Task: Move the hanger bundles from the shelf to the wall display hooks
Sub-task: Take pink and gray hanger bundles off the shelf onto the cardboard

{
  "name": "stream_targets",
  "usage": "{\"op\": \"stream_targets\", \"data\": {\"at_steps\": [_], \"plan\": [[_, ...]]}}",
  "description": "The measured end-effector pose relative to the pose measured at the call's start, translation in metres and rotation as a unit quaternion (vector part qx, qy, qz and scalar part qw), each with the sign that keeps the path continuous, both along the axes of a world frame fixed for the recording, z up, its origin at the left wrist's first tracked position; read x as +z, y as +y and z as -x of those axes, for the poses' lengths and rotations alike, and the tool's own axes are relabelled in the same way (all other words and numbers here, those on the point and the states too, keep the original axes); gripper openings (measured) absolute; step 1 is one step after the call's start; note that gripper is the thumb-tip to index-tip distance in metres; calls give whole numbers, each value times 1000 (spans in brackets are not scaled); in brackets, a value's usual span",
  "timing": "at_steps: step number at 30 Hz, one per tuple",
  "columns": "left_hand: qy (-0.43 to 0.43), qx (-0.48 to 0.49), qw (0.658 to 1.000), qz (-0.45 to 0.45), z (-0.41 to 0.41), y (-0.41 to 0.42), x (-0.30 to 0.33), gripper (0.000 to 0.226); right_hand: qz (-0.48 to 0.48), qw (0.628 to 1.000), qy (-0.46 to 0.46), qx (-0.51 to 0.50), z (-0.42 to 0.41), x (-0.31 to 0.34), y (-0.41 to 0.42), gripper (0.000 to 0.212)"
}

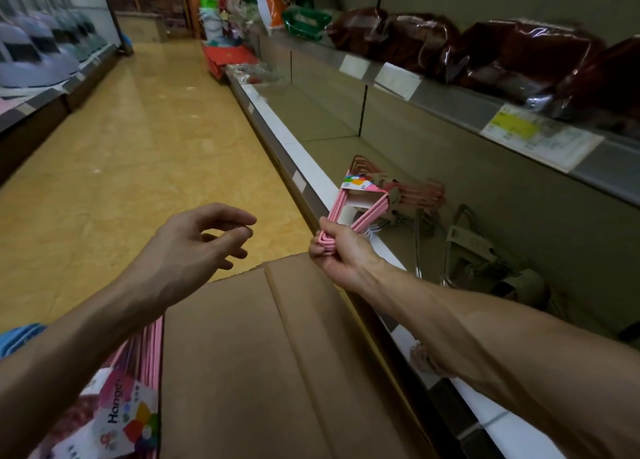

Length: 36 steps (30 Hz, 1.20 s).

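The right hand [337, 254] grips a pink hanger bundle [349, 212] at one corner, fingers curled tight round the stacked pink wires. The bundle carries a colourful paper band and is held in the air over the white front edge of the lower shelf [311, 167]. The left hand [204, 240] holds nothing; its fingers are loosely curled, hanging above the yellow floor [138, 140]. A closed cardboard box [277, 354] sits below both forearms, against the shelf front. Further bundles lie on the lower shelf: a rose-coloured bundle [422, 192] just behind the held one, and grey bundles [474, 247] beside the right forearm. Another pink bundle with a "Hanger" label [138, 399] lies left of the box. Dark red wrapped packs [519, 56] occupy the upper shelf.
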State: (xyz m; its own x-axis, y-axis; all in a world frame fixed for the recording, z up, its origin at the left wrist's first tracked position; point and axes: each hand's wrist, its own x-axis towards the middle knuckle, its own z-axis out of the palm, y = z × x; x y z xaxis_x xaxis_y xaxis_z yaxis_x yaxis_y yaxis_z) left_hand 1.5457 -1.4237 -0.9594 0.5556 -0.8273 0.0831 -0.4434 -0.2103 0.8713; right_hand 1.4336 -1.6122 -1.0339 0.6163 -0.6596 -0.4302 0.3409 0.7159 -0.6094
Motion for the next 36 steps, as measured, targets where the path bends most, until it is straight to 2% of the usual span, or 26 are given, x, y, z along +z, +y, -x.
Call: {"op": "stream_targets", "data": {"at_steps": [8,12,17,21,30,32,36], "plan": [[-23,19,1000,-6,-8,15,5,18,87,982,53,156,26,-6,28,37],[-47,25,998,-21,-12,15,7,17,121,959,78,244,39,-2,39,37],[-67,37,996,-35,-21,19,14,21,180,912,97,355,52,6,59,33],[-73,57,996,-16,-28,23,20,25,191,889,94,407,57,13,75,38],[-105,107,988,-25,-44,30,29,63,184,869,84,451,51,13,111,37],[-104,122,987,-23,-50,37,32,68,202,855,79,471,42,13,121,36],[-133,119,984,-20,-55,39,37,59,267,826,72,492,32,17,137,33]]}}
